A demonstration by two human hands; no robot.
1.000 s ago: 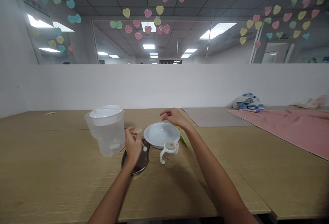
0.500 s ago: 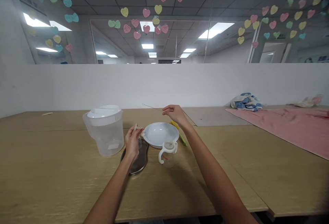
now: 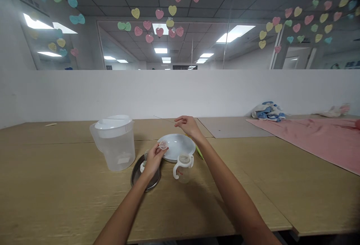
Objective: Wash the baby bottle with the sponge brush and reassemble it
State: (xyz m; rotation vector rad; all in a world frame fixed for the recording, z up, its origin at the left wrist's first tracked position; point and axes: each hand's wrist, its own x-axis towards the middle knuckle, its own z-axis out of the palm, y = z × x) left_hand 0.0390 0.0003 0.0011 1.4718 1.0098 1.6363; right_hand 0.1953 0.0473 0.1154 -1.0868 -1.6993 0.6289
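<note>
My left hand (image 3: 153, 159) pinches a small clear round part (image 3: 163, 145), held up beside the rim of a white bowl (image 3: 176, 148). Below that hand lies a dark metal tray (image 3: 142, 175) with a small white piece on it. My right hand (image 3: 188, 125) hovers behind the bowl, fingers curled in a pinch on a thin wire-like stick that points left. A clear baby bottle with white handles (image 3: 183, 167) stands open in front of the bowl. A clear plastic pitcher with a white lid (image 3: 114, 142) stands to the left.
A yellow-green item (image 3: 200, 151) lies behind my right forearm. A pink cloth (image 3: 315, 140) covers the right of the wooden table, with a blue-white bundle (image 3: 268, 111) at the white partition. The table's front edge runs low at right.
My left hand has lifted off the tray and moved right toward the bowl, turning the small clear part to face up. My right hand has stayed behind the bowl.
</note>
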